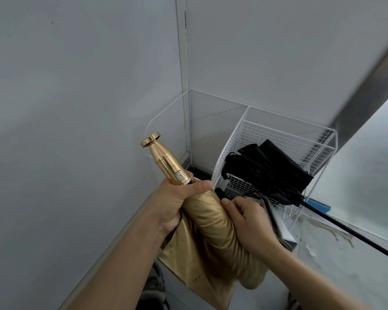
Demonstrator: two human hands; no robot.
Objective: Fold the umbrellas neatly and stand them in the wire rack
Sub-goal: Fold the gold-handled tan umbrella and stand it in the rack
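Head view, centre right: the wire rack (300, 139) holds a black umbrella (276, 168). Our left hand (175, 202) grips the gold umbrella (213, 222) below its handle; our right hand (251, 222) clutches its canopy.

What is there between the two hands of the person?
In the head view, the rolled golden canopy of the gold umbrella lies between the left hand and the right hand. Both hands hold it.

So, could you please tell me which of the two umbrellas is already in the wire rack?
The black umbrella: it rests in the wire rack, whereas the gold umbrella is outside it, held by the left hand and right hand.
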